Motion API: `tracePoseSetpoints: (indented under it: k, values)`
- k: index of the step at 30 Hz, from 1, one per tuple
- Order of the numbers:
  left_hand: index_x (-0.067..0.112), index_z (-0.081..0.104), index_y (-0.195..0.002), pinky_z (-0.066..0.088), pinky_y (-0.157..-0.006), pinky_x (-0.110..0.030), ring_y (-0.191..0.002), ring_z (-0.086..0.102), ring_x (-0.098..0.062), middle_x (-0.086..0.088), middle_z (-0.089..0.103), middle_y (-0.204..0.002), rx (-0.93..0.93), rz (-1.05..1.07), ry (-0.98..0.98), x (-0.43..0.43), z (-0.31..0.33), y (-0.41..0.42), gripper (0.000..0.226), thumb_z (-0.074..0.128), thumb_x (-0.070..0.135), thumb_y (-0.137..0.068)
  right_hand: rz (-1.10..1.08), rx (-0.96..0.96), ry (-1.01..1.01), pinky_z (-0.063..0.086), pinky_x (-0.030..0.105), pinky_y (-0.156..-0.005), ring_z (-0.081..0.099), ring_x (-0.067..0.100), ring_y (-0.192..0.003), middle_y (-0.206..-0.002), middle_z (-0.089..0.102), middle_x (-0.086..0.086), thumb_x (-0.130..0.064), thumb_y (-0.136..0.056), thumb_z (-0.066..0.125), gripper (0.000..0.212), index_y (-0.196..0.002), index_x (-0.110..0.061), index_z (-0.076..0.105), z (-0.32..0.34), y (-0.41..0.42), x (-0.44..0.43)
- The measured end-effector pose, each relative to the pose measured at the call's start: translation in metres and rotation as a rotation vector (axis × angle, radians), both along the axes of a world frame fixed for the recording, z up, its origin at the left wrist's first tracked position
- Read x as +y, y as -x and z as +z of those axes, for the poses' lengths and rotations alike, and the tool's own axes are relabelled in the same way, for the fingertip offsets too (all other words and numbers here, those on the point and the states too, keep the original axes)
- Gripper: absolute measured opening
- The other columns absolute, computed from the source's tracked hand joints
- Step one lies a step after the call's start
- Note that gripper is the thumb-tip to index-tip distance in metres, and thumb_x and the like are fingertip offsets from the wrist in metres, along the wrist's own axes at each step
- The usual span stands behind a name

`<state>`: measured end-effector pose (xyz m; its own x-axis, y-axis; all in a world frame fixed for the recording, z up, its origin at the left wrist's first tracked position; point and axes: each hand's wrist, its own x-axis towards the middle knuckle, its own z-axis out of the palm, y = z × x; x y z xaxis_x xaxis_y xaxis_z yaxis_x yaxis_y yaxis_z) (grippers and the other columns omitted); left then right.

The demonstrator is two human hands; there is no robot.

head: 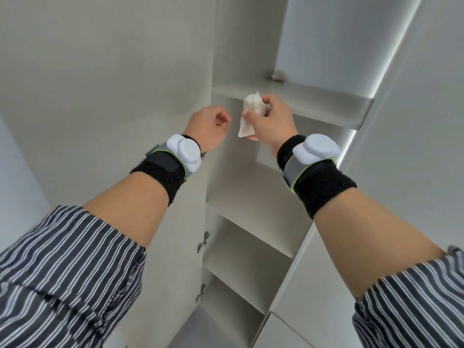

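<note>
Pinching a crumpled white wipe (pixel 253 104), right grip (pixel 270 119) has it clenched betw. thumb & fingers, long axis running up-down, tail hanging below the grip. Shelf (pixel 326 106), smooth matt board, lies just above & beyond. Left grip (pixel 209 126), curled & empty, is beside the wipe, apart.

Striped sleeves (pixel 62 259), black wristbands (pixel 160 177), white trackers (pixel 187 153).

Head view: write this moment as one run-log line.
right hand grips crumpled white cloth; left hand curled, empty; both before pale cabinet shelf
</note>
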<state>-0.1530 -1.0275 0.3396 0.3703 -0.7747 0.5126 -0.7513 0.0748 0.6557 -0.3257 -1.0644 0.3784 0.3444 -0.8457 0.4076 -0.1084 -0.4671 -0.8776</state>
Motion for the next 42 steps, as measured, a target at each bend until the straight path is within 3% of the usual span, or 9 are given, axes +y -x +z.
tracePoseSetpoints:
  k: [3,7,14,20,25,30,38,42]
  values:
    - [0.023,0.071,-0.1,0.05,-0.067,-0.022,-0.076,0.065,-0.012,0.008,0.07,-0.089,0.015,-0.029,-0.048,0.001,-0.02,0.001,0.016,0.058,0.018,-0.092,-0.029,0.039,-0.055,0.063,0.045,-0.066,0.067,0.022,-0.097,-0.104,0.06,-0.002,-0.027,-0.081,0.072,0.038,-0.114,-0.016,0.056,-0.034,-0.004,-0.009]
    - [0.022,0.073,-0.103,0.05,-0.081,-0.019,-0.085,0.066,-0.01,0.015,0.067,-0.084,0.001,-0.037,-0.068,-0.014,-0.044,-0.002,0.016,0.06,0.017,-0.093,-0.081,0.104,-0.128,0.061,0.046,-0.077,0.069,0.021,-0.093,-0.1,0.064,-0.004,-0.041,-0.068,0.072,0.042,-0.104,-0.025,0.056,-0.081,-0.013,-0.035]
    - [0.021,0.071,-0.099,0.056,-0.092,-0.034,-0.091,0.07,-0.017,0.007,0.072,-0.089,0.016,-0.152,-0.138,-0.082,-0.098,-0.019,0.018,0.059,0.009,-0.092,-0.129,0.142,-0.202,0.06,0.047,-0.079,0.07,0.021,-0.089,-0.095,0.064,-0.008,-0.036,-0.07,0.072,0.03,-0.091,-0.036,0.051,-0.161,-0.039,-0.105]
    - [0.029,0.066,-0.097,0.056,-0.092,-0.039,-0.092,0.07,-0.017,0.008,0.073,-0.093,0.018,-0.211,-0.238,-0.148,-0.15,-0.034,0.022,0.054,0.013,-0.088,-0.237,0.25,-0.228,0.057,0.042,-0.085,0.067,0.02,-0.089,-0.099,0.066,-0.005,-0.026,-0.078,0.069,0.032,-0.108,-0.024,0.057,-0.222,-0.056,-0.169]
    - [0.018,0.065,-0.117,0.053,-0.094,-0.037,-0.104,0.067,-0.025,0.001,0.072,-0.111,-0.107,-0.184,-0.323,-0.218,-0.188,-0.042,0.027,0.055,0.015,-0.092,-0.337,0.365,-0.215,0.055,0.042,-0.087,0.067,0.025,-0.093,-0.106,0.068,0.0,-0.033,-0.081,0.066,0.037,-0.117,-0.023,0.059,-0.267,-0.069,-0.246]
    - [0.018,0.059,-0.128,0.049,-0.098,-0.031,-0.116,0.062,-0.026,-0.003,0.066,-0.127,-0.111,-0.157,-0.397,-0.278,-0.227,-0.038,0.033,0.055,0.017,-0.095,-0.427,0.445,-0.2,0.055,0.042,-0.088,0.067,0.029,-0.097,-0.111,0.069,0.003,-0.03,-0.082,0.065,0.038,-0.118,-0.021,0.061,-0.304,-0.072,-0.321]
    - [0.015,0.057,-0.129,0.05,-0.097,-0.034,-0.119,0.06,-0.03,-0.008,0.064,-0.13,-0.137,-0.099,-0.416,-0.338,-0.25,-0.025,0.035,0.054,0.015,-0.094,-0.457,0.547,-0.059,0.052,0.033,-0.087,0.065,0.031,-0.104,-0.118,0.069,0.006,-0.038,-0.09,0.062,0.036,-0.122,-0.02,0.062,-0.314,-0.083,-0.398]
    - [0.012,0.058,-0.131,0.049,-0.099,-0.036,-0.123,0.059,-0.032,-0.01,0.063,-0.133,-0.174,-0.053,-0.417,-0.347,-0.257,-0.023,0.035,0.052,0.017,-0.097,-0.389,0.616,-0.034,0.044,0.029,-0.095,0.059,0.03,-0.119,-0.129,0.065,0.006,-0.029,-0.091,0.064,0.042,-0.131,-0.018,0.059,-0.312,-0.096,-0.411]
